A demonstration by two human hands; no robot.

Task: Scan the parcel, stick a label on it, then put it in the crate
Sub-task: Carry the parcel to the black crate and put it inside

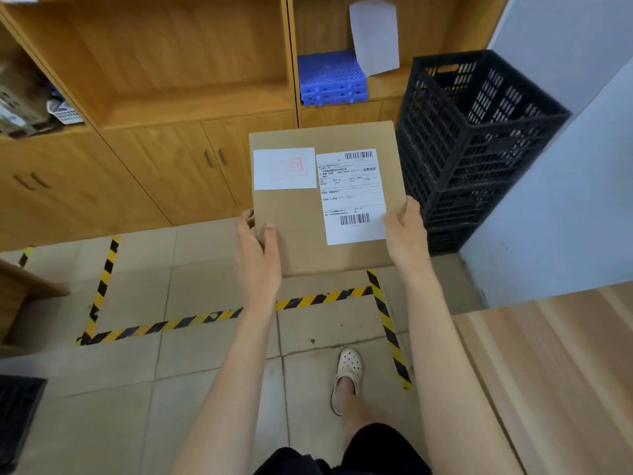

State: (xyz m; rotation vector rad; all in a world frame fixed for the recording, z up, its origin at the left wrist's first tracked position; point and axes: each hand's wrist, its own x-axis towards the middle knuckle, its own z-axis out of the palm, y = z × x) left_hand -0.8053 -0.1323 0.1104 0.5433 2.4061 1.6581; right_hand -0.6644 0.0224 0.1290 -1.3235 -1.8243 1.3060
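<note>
Both hands hold the flat brown parcel (325, 200) up in the air. The left hand (257, 248) pinches its 8 o'clock edge and the right hand (404, 231) its 4 o'clock edge, fingers closed on it. The black crate (479, 138) stands just beside, at 2 o'clock.

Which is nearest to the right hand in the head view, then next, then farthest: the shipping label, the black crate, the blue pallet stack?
1. Shipping label, under the right hand thumb.
2. Black crate, just right of the hand.
3. Blue pallet stack, up on the shelf.
</note>
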